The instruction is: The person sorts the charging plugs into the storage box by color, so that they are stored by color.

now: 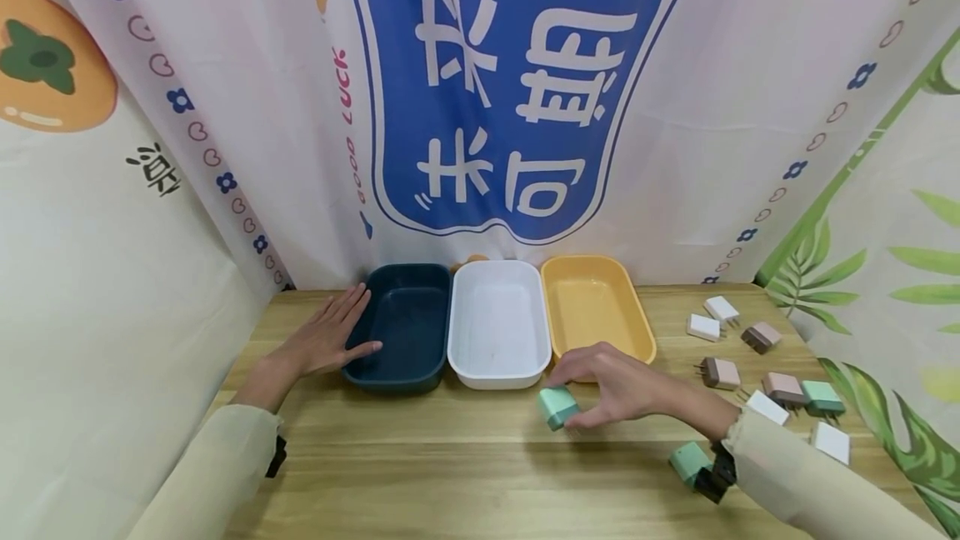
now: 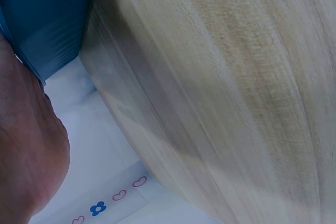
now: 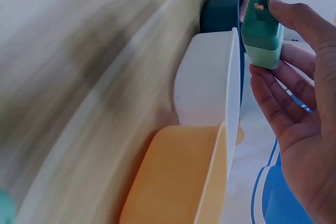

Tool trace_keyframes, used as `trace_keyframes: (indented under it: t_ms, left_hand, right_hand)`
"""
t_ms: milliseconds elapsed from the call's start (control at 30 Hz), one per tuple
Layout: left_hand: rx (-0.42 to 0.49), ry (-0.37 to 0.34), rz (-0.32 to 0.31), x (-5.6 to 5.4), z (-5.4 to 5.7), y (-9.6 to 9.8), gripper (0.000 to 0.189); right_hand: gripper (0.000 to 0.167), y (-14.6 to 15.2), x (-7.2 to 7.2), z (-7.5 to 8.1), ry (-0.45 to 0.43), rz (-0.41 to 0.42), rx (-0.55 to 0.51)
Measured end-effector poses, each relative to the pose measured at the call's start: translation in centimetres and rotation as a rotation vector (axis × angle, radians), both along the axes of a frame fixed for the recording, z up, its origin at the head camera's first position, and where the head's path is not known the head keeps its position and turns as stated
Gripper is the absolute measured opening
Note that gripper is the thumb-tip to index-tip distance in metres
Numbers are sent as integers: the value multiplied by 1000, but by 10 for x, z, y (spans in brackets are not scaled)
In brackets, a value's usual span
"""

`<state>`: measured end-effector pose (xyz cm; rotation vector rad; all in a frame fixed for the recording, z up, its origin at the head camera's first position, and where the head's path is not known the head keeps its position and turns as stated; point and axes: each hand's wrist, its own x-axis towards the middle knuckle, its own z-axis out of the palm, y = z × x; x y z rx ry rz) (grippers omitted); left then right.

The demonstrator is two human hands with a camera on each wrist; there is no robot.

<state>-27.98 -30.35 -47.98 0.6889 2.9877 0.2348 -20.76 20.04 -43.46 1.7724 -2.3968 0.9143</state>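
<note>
My right hand (image 1: pixel 618 386) pinches a green plug-in charger (image 1: pixel 557 407) between thumb and fingers, just in front of the white and yellow bins. In the right wrist view the charger (image 3: pixel 262 30) shows its metal prongs and two-tone body. My left hand (image 1: pixel 330 332) rests with straight fingers on the left rim of the dark blue bin (image 1: pixel 405 377). Beside that bin stand the white bin (image 1: pixel 500 323) and the yellow bin (image 1: pixel 596 315), with nothing seen inside any of them. Another green charger (image 1: pixel 690 463) lies on the table by my right wrist.
On the wooden table's (image 1: pixel 450 473) right side lie several chargers: white ones such as a white charger (image 1: pixel 831 442), pink-brown ones such as a pink-brown charger (image 1: pixel 722 373), and a green charger (image 1: pixel 822 397). A printed curtain (image 1: pixel 712 148) hangs directly behind the bins.
</note>
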Motion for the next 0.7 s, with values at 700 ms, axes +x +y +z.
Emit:
trace_keyframes:
  t_ms: [700]
  left_hand:
    - [-3,-12,9,0,-1,-1,102]
  right_hand:
    - [41,-48,-41,7,-106,-109,-26]
